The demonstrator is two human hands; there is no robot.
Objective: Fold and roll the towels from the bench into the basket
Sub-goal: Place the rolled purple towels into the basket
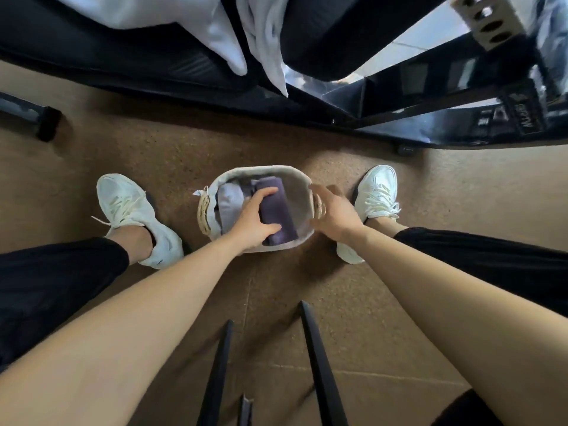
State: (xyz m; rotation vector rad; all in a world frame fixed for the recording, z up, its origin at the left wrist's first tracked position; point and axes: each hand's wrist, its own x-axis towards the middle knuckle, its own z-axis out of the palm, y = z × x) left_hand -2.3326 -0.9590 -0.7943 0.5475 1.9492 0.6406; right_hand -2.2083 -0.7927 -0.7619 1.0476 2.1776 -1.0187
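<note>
A pale oval basket (295,179) stands on the floor between my feet. Inside it lies a rolled dark purple towel (281,215), and my left hand (255,221) grips it from above with fingers and thumb curled round it. A rolled light lavender towel (230,204) sits in the basket's left half. My right hand (333,210) rests at the basket's right rim over the rope handle, fingers loosely bent; what it holds I cannot tell. White towels (261,41) lie on the black bench (92,53) at the top and hang over its edge.
My white sneakers stand left (132,210) and right (376,195) of the basket on a brown speckled floor. Black gym-bench frame bars (445,96) run at the upper right. Two thin black legs (319,364) rise from the bottom edge.
</note>
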